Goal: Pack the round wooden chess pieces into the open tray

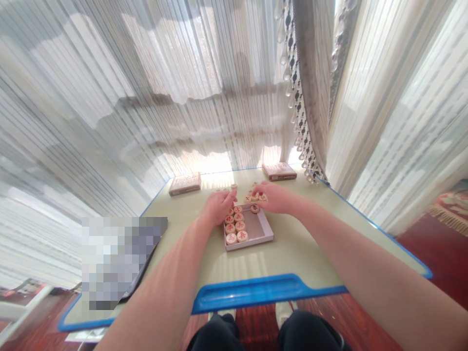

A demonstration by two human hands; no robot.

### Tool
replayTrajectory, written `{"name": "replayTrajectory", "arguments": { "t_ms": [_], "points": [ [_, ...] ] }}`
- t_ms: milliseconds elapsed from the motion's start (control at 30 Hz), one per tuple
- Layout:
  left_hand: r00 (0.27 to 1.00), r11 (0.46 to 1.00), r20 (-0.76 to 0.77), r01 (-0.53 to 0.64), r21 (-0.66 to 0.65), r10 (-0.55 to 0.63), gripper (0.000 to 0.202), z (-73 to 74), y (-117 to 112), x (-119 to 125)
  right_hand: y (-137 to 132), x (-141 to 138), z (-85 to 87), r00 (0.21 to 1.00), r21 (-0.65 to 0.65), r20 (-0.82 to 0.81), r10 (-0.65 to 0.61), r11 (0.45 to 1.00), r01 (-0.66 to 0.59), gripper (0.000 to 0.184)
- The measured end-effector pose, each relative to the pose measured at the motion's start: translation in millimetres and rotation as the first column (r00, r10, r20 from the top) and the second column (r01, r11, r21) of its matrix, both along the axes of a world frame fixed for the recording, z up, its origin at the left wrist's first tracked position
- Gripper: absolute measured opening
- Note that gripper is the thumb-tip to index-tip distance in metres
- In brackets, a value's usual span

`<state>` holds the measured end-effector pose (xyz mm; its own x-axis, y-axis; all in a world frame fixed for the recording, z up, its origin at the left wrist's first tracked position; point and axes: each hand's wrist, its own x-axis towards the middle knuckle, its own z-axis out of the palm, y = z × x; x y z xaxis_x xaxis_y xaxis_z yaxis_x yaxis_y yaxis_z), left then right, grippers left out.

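Note:
A shallow white box (268, 231) lies on the table, with red-marked Chinese chess pieces (240, 226) in two columns on its left side. One dark-marked Chinese chess piece (255, 208) sits at the box's far right. My left hand (218, 206) is over the far left edge of the box, its fingers drawn together; whatever they hold is hidden. Beyond the box, my right hand (269, 196) reaches down with curled fingers onto a cluster of loose Chinese chess pieces (247, 199), gripping one at its near side, partly hidden by the fingers.
Two flat boxes stand at the back, a left box (185, 184) and a right box (280, 171). A dark blurred flat object (135, 258) rests at the left. The pale table (303, 253) has a blue rim and front trough (252, 291). Sheer curtains (183, 117) hang behind.

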<state>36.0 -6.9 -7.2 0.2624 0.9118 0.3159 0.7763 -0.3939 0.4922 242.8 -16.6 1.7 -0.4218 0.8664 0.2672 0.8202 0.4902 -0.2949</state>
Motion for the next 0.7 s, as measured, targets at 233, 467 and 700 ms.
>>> {"name": "replayTrajectory", "arguments": {
  "t_ms": [233,467,700],
  "points": [
    [0.991,0.995,0.099,-0.094,0.017,0.092,0.053,1.6,4,-5,0,1,3.3,0.999,-0.189,0.037,-0.026,0.982,0.032,0.018],
    [0.922,0.928,0.132,-0.372,0.04,0.364,0.035,-4.7,26,-33,-1,-1,3.0,0.994,-0.35,-0.069,-0.086,0.935,0.057,0.014],
    [0.959,0.964,-0.116,-0.264,-0.031,0.259,0.045,-16.0,33,-38,1,1,-1.6,0.951,-0.538,-0.277,-0.135,0.842,-0.038,0.015]
  ]
}}
